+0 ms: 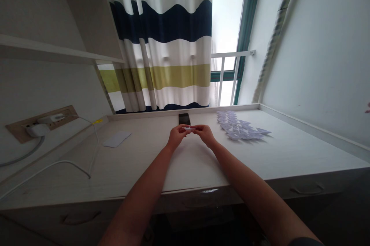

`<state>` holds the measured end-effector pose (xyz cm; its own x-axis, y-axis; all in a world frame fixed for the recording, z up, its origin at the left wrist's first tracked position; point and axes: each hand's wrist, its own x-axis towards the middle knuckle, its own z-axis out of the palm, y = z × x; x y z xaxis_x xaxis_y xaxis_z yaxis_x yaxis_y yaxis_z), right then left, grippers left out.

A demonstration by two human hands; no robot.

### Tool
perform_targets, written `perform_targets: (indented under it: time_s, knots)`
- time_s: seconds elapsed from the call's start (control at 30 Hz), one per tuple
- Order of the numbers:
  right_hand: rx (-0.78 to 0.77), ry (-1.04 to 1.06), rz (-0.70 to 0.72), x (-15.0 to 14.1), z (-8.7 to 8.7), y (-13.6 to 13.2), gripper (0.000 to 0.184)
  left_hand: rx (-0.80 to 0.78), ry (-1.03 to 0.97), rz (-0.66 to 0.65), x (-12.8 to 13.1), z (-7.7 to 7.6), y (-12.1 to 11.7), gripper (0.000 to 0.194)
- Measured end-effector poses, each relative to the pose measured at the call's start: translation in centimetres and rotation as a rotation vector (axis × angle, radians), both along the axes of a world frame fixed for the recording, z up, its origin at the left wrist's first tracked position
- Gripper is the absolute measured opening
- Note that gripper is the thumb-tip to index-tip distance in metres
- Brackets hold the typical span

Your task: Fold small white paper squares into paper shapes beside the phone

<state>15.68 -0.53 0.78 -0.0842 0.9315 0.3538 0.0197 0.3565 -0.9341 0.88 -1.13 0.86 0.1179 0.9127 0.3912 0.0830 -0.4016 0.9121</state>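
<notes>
Over the middle of the white desk (199, 165), my left hand (177, 137) and my right hand (204, 134) meet at a small folded piece of white paper (189, 128). Each hand pinches one side of it between thumb and fingers, and the fingers hide much of the paper. Just behind my left hand lies a black phone (184, 118). To the right, several folded paper triangles (241, 127) lie in overlapping rows. A small stack of flat white paper (117, 139) rests on the desk at the left.
A white cable (94, 153) runs across the left of the desk from plugs in a wall socket (43, 122). Raised edging borders the back and right of the desk. Behind it hang a striped curtain (162, 53) and a window. Shelves (58, 51) project at upper left.
</notes>
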Motion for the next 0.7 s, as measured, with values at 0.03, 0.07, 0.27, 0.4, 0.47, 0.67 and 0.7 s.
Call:
perform_targets:
  time_s: [0.03, 0.07, 0.27, 0.4, 0.47, 0.67, 0.7]
  knots:
    - [0.002, -0.006, -0.002, 0.01, -0.05, 0.05, 0.027, 0.009, 0.019, 0.001, -0.09, -0.06, 0.04, 0.033]
    - [0.004, -0.012, -0.003, 0.00, -0.07, 0.09, 0.027, 0.016, 0.031, 0.005, -0.15, -0.10, 0.08, 0.033]
    - [0.014, -0.024, 0.007, -0.03, -0.13, 0.26, 0.029, -0.010, -0.014, 0.031, -0.17, 0.11, 0.16, 0.029]
    - [0.038, -0.059, 0.002, 0.08, -0.29, 0.42, 0.027, -0.029, -0.025, 0.035, -0.18, 0.11, 0.25, 0.028]
    - [0.051, -0.085, -0.006, 0.13, -0.37, 0.49, 0.025, -0.032, -0.022, 0.034, -0.21, -0.03, 0.36, 0.027]
    - [0.057, -0.110, -0.006, 0.28, -0.43, 0.51, 0.024, -0.019, -0.005, 0.075, -0.18, -0.22, 0.42, 0.025]
    - [0.043, -0.096, 0.003, 0.30, -0.37, 0.46, 0.025, -0.022, -0.014, 0.074, -0.19, -0.18, 0.38, 0.026]
